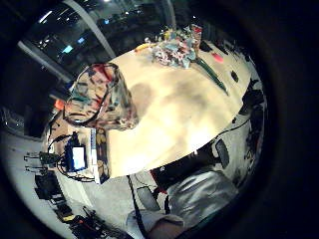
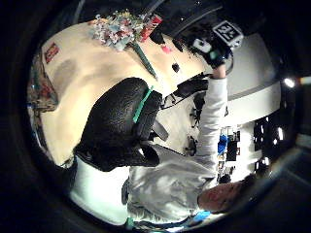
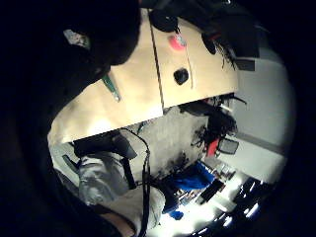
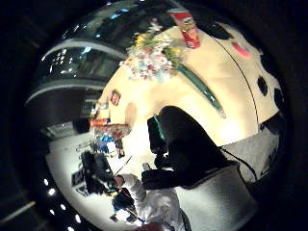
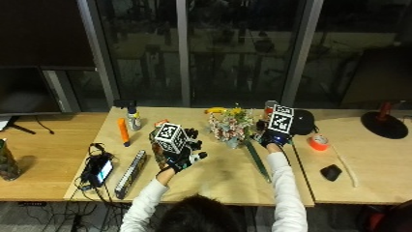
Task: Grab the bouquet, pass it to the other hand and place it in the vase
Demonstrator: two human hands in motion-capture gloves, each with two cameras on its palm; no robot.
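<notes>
Bouquet lies on the worktop, both hands raised above it
Patterned vase stands beneath the left hand, fingers relaxed; right hand, fingers' state unclear; orange tape roll sits nearby

1. Bouquet: one, lying on the desk.
2. Patterned vase: one.
3. Gloved hands: two, left hand and right hand.
4. Orange tape roll: one.
5. Orange marker: one.
6. Small bottle: one.
7. Red can: one.
8. Black mouse: one.
</notes>
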